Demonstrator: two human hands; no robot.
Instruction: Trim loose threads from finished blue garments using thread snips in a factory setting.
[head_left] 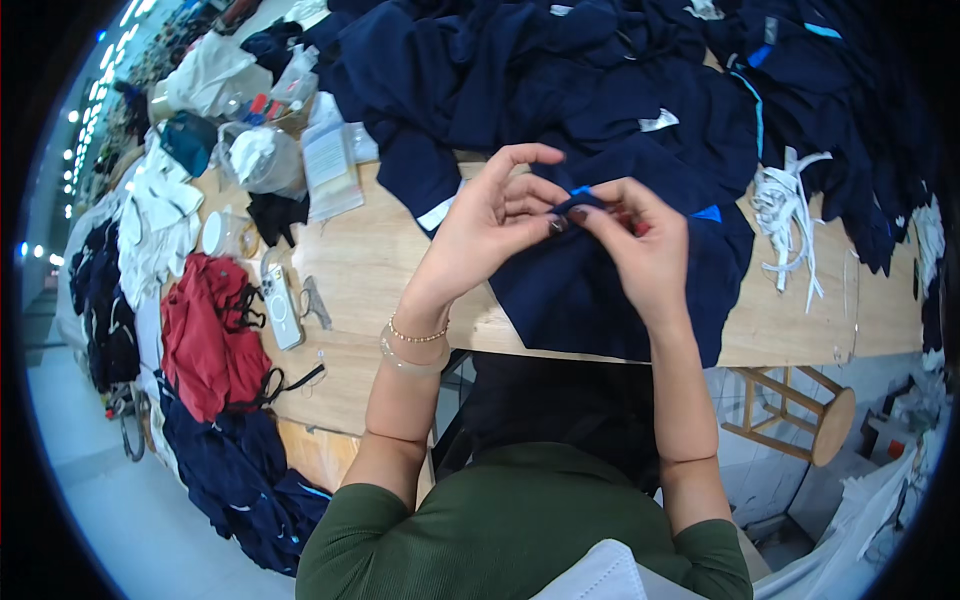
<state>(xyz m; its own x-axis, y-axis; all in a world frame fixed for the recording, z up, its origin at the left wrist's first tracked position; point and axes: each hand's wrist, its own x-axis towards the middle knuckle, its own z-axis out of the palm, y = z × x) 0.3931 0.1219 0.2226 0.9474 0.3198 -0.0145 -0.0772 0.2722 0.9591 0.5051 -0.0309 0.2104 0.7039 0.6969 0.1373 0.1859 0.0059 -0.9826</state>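
A navy blue garment (620, 290) lies over the front of the table and hangs slightly past its near edge. Both my hands meet above it and pinch a small raised fold with a bright blue strip (580, 190) at its top. My left hand (495, 215) has thumb and fingers closed on the fold, the index finger stretched out above. My right hand (640, 235) grips the same fold from the other side, its fingers curled. A second bright blue patch (708, 213) shows on the garment right of my right hand.
Navy garments (520, 80) heap across the back. White tapes (790, 215) lie tangled at right; a wooden stool (830, 425) stands below. At left are a phone (281, 305), a red cloth bag (210, 335), a plastic jar (228, 235) and clear packets (332, 170).
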